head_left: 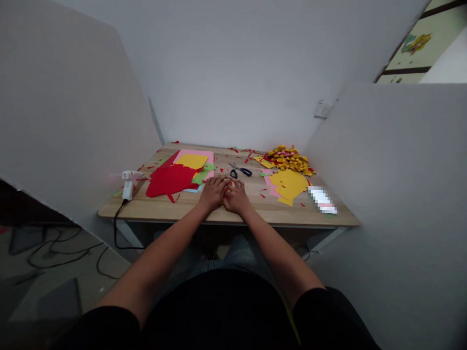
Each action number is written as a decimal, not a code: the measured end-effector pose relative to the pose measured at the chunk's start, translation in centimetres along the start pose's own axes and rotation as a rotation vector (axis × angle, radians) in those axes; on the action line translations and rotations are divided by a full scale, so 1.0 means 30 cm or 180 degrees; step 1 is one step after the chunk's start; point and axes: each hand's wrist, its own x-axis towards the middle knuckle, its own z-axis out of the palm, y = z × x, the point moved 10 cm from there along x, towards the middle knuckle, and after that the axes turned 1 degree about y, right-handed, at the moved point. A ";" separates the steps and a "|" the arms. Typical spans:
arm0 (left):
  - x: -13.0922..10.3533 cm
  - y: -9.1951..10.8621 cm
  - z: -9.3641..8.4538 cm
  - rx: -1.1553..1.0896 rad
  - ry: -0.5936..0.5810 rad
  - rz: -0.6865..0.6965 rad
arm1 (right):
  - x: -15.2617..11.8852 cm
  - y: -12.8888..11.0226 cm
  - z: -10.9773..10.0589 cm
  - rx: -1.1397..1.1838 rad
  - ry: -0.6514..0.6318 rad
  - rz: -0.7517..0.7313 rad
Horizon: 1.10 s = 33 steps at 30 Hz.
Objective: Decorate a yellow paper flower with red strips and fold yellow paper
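here, on the near side of the scissors (239,169), left hand (214,191) and right hand (237,197) meet, fingers bent over a small red paper (228,192) between them, equally near; its long axis is hidden, and whether they're pinching it i can't tell.

passable along the tabletop's (278,216) front strip, right of the right hand (237,197), and through the gap between scissors (237,168) and yellow paper (290,183). obstructed at left by red paper (171,181) and an upright white corded device (127,188); at far right by a yellow heap (289,160). bounded by side partitions (66,95) and back wall (238,72).
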 end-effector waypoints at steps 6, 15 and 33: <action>0.031 0.004 0.012 0.0202 -0.0535 0.0704 | 0.012 -0.014 0.028 -0.0123 -0.0067 -0.0127; 0.162 0.055 0.029 0.0183 -0.1029 0.1137 | 0.011 0.056 0.007 -0.0197 0.0049 0.0654; 0.288 0.122 0.101 0.0415 -0.1244 0.0040 | -0.010 0.119 0.043 -0.0524 -0.0022 0.1050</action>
